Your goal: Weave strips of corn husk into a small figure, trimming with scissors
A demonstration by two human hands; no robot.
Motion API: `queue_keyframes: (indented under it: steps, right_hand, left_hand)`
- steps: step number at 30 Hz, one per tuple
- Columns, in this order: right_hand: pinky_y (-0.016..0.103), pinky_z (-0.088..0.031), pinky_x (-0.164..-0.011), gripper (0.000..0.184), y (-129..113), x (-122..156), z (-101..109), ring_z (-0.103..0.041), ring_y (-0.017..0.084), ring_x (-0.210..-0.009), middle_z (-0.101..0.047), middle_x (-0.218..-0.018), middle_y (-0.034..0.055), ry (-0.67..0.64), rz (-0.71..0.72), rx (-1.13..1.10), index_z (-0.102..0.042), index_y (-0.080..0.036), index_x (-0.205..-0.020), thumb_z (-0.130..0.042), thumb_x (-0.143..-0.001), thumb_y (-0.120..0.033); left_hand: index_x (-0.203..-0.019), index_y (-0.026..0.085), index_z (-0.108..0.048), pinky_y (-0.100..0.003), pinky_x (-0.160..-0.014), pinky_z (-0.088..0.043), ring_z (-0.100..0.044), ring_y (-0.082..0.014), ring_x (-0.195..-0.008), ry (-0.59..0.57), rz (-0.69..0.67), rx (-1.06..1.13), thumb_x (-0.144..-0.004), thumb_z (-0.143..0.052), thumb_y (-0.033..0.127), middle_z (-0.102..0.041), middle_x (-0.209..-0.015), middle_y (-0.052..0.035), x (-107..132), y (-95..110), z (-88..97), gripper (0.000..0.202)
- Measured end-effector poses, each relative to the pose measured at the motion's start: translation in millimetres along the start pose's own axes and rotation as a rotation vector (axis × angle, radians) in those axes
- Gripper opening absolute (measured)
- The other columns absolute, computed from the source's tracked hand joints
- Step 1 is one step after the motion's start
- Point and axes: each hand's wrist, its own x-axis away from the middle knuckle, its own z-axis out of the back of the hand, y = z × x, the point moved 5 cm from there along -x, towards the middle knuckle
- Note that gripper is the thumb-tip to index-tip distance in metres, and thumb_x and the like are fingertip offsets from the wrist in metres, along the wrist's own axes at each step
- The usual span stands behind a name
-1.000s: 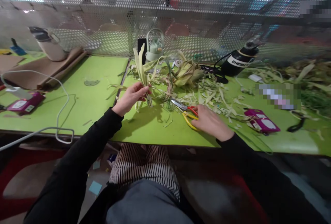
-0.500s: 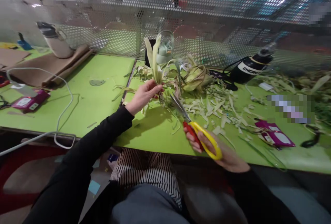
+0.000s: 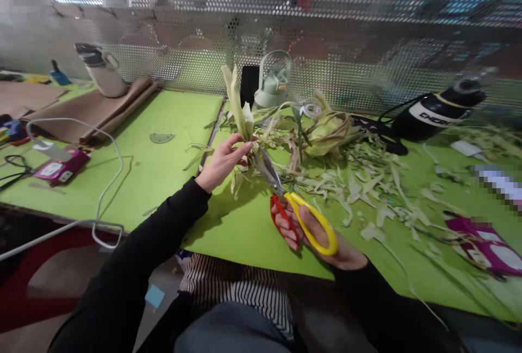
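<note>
Left hand (image 3: pixel 222 160) pinches a husk bundle (image 3: pixel 238 105) upright over the desk (image 3: pixel 244 222). Right hand (image 3: pixel 322 233) is curled through the scissors (image 3: pixel 285 195) handles, blade tips at the bundle's base. Cut scraps (image 3: pixel 359 179) lie to the right and an uncut husk pile (image 3: pixel 330 130) behind, so probably mid-job, this cut not yet made.

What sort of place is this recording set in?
Probably a handcraft workbench in a shared workshop: a green table backed by a perforated metal screen, with leaf cuttings strewn across it. The left hand holds a bunch of leaves, and the right hand holds scissors.
</note>
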Motion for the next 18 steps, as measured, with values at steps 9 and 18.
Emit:
queue_keyframes:
  steps: [9, 18]
  right_hand:
    - [0.016, -0.037, -0.03, 0.061, 2, -7, -8, -0.036, 0.005, -0.043, -0.045, -0.066, -0.0058, 0.107, 0.049, 0.083, -0.055, -0.021, -0.093, -0.062, -0.072, -0.077]
    - [0.016, -0.031, -0.028, 0.063, -4, 3, -4, -0.031, 0.004, -0.037, -0.044, -0.059, -0.0076, 0.241, 0.027, 0.222, -0.054, -0.021, -0.093, -0.061, -0.07, -0.079]
  left_hand:
    - [-0.102, 0.017, -0.065, -0.016, -0.056, -0.051, -0.057, -0.006, -0.07, 0.022, 0.016, -0.016, -0.087, -0.065, 0.028, -0.059, -0.098, -0.0018, 5, -4, -6.8, 0.019]
    - [-0.099, 0.017, -0.066, -0.018, -0.061, -0.05, -0.057, -0.0064, -0.072, 0.024, 0.113, 0.123, -0.084, -0.068, 0.028, -0.062, -0.091, -0.0007, 5, -9, -5.7, 0.018]
